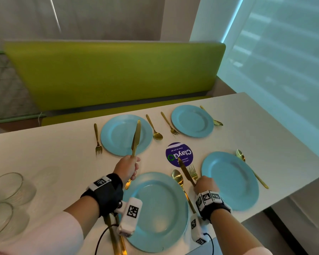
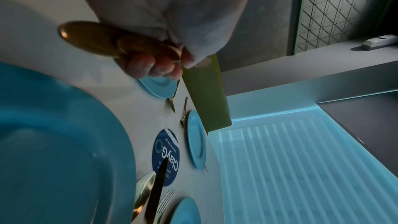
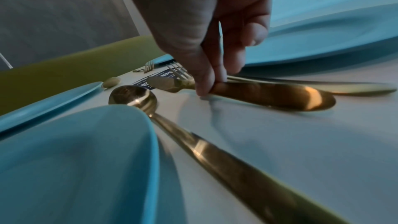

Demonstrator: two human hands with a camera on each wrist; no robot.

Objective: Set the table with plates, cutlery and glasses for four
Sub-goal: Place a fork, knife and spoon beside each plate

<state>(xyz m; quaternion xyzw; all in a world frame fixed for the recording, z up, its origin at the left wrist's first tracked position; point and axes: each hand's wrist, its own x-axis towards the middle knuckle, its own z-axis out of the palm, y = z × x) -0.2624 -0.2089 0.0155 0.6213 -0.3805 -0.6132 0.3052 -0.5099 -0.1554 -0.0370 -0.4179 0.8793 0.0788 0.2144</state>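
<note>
White desk (image 1: 44, 155) carries four blue plates: far-left plate (image 1: 125, 135), far-right (image 1: 191, 120), near-left (image 1: 160, 210), near-right (image 1: 230, 180).

Left hand (image 1: 126, 167) raised over desk, fingers wrapped round gold knife (image 1: 136, 138), blade pointing away above far-left plate.

Right hand (image 1: 205, 184) low between near plates, fingers pinching second gold knife (image 1: 186, 172), tip over round purple sticker (image 1: 180, 154) reading "ClayGo".

Three forks, four spoons visible.

Clear glasses (image 1: 6, 197) at left edge; count unclear.
</note>
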